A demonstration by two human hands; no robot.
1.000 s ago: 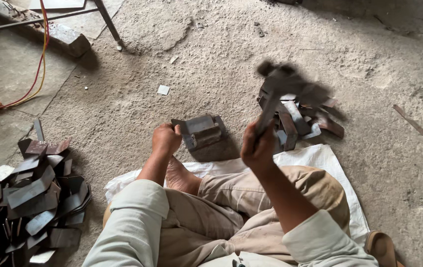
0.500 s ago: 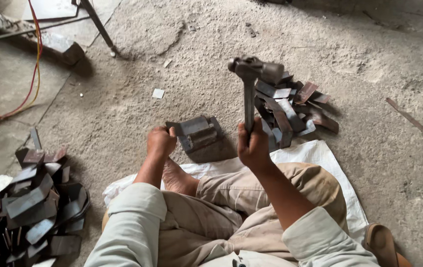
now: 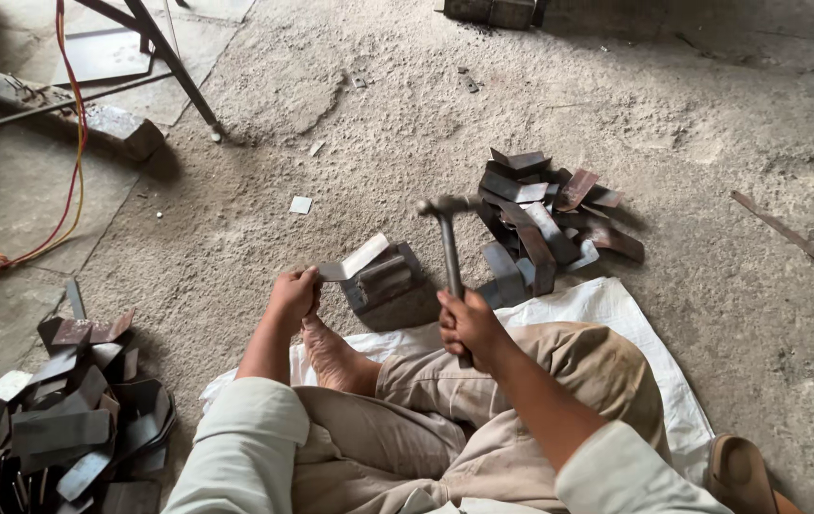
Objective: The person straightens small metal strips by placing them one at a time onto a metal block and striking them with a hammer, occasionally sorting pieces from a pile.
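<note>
Since the earlier frame, the hammer (image 3: 448, 238) has been lowered toward the metal block (image 3: 383, 283). It is gripped by the right hand (image 3: 466, 326). A bent metal strip (image 3: 354, 258) is held on the block, at nine o'clock of the hammer, by the left hand (image 3: 294, 296).

Wore pale grey-green long sleeves (image 3: 245, 447), pushed up the forearms. Had on loose khaki trousers (image 3: 483, 419). Went barefoot, foot (image 3: 336, 357) at seven o'clock.
</note>
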